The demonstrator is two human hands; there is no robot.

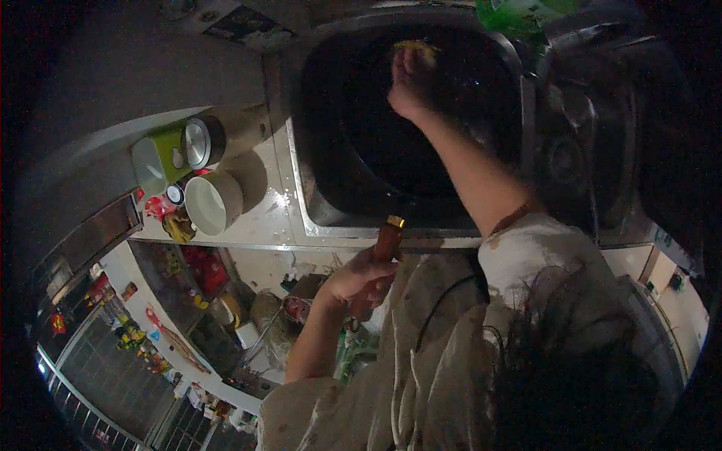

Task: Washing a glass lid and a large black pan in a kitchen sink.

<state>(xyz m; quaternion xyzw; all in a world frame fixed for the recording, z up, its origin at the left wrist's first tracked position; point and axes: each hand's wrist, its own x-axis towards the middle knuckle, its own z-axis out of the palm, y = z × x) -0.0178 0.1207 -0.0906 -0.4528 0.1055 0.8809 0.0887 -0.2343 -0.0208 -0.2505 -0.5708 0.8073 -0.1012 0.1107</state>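
Note:
A large dark pan, apparently a wok [417, 141], lies in the stainless steel sink [389, 232]; shadow hides much of its outline. My left hand [364, 279] is closed around a brown handle [389, 239] with a shiny gold-coloured collar, at the sink's near edge. The handle points toward the pan, but the joint between them is too dark to see. Over the pan's far side, my right hand [410, 79] presses its fingers on a yellow scrubbing pad or sponge [417, 45], slightly blurred.
Left of the sink, the wet counter [271, 214] holds a pale round pot [213, 203], a green-and-clear container [158, 160] and a metal-lidded vessel [203, 142]. A green plastic item [513, 14] sits beyond the sink's far right corner. A faucet or metal fitting [575, 107] is dimly visible to the right.

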